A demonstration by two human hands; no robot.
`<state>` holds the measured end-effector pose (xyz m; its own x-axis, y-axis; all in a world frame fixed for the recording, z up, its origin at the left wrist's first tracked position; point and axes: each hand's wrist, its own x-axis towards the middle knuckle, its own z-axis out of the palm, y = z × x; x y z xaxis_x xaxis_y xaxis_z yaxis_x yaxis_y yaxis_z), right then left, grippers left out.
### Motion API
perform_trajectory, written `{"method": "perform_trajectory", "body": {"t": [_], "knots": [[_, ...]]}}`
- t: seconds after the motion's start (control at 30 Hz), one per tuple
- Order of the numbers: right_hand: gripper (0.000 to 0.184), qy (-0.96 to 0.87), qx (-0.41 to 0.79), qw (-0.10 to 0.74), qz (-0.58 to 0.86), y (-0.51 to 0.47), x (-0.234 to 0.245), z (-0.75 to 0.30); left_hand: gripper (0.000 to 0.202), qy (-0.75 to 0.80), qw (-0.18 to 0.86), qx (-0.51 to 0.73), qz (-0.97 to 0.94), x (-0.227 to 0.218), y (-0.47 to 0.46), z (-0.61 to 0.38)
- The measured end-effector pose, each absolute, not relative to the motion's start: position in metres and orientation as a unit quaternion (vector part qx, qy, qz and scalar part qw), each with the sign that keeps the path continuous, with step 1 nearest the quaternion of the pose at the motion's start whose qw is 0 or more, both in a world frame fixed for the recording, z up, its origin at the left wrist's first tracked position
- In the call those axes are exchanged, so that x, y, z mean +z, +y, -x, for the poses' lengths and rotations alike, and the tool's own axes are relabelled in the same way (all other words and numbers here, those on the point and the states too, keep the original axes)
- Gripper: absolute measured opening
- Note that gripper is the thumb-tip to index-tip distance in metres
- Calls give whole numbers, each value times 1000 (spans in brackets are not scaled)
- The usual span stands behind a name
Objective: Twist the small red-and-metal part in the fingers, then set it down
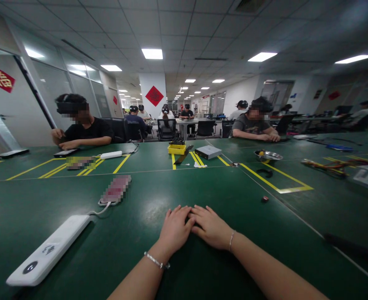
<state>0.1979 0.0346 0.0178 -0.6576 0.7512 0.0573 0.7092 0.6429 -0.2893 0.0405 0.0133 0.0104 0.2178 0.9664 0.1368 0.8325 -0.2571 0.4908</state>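
At the lower centre, the left hand (175, 229) and right hand (211, 227) are lying flat and empty on the table (234, 183), fingertips touching. Up-left, the phone (115, 189) is sitting cabled to a white power bank (48, 250): probably rigid, slick, breakable; best pinched across its long edges

Dark green table (234, 196) marked with yellow boundary lines (277, 183); white power bank (48, 250) bearing a black round mark; yellow tray (176, 148); silver metal bowl (268, 156); red diamond-shaped sign (154, 96) on a white pillar (144, 83); silver bracelet (155, 261) on each wrist.
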Motion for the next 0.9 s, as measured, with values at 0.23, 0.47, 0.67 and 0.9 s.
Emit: {"method": "perform_trajectory", "body": {"t": [0.23, 0.47, 0.67, 0.9], "knots": [[41, -704, -99, 149, 687, 81, 30, -297, 39, 592, 162, 213, -760, 11, 14, -37], [45, -555, -5, 67, 829, 94, 15, -370, 35, 584, 153, 205, -771, 11, 13, -36], [41, -578, -32, 69, 812, 97, 16, -367, 35, 586, 152, 200, -771, 10, 14, -37], [37, -579, -34, 85, 810, 102, 10, -375, 35, 586, 145, 198, -772, 11, 12, -37]]}}
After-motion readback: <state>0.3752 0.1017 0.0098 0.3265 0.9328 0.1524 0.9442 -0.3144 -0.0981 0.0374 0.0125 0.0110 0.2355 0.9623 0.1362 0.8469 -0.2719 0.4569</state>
